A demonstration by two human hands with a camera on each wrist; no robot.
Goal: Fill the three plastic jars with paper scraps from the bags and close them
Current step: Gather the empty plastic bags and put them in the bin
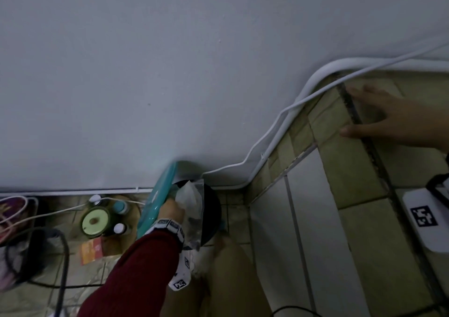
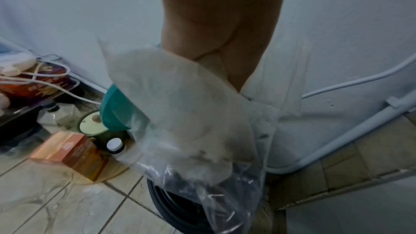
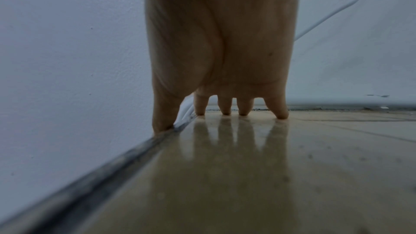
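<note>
Left hand (image 1: 171, 209) — grip closed around the gathered top of a clear plastic bag (image 2: 198, 131); white paper scraps (image 2: 171, 92) show through the film, some with dark marks low down. The bag hangs from the fist over a dark round bin (image 1: 211, 217) on the floor, its lower end at or inside the bin's mouth; which, cannot tell. A teal lid (image 1: 159, 196) stands tilted up at the bin's left side, touching the left hand's knuckles in the head view. Dark red sleeve (image 1: 136, 275) on that arm, a tagged band at the wrist.

Right hand (image 1: 393, 120) — grip open, fingers (image 3: 226, 108) straight and spread, tips pressed on a tiled ledge (image 1: 349, 171), thumb at the dark joint where the ledge meets the white wall (image 1: 170, 61). It holds nothing. It is well apart from the left hand.

Outward: a white cable duct (image 1: 274, 139) runs along the wall above the ledge. On the floor left of the bin, a green-lidded jar (image 1: 95, 221), a small white-capped bottle (image 2: 115, 145), an orange box (image 2: 74, 156), white cords. A white device with a printed tag (image 1: 424, 217) lies on the ledge near the right edge.
</note>
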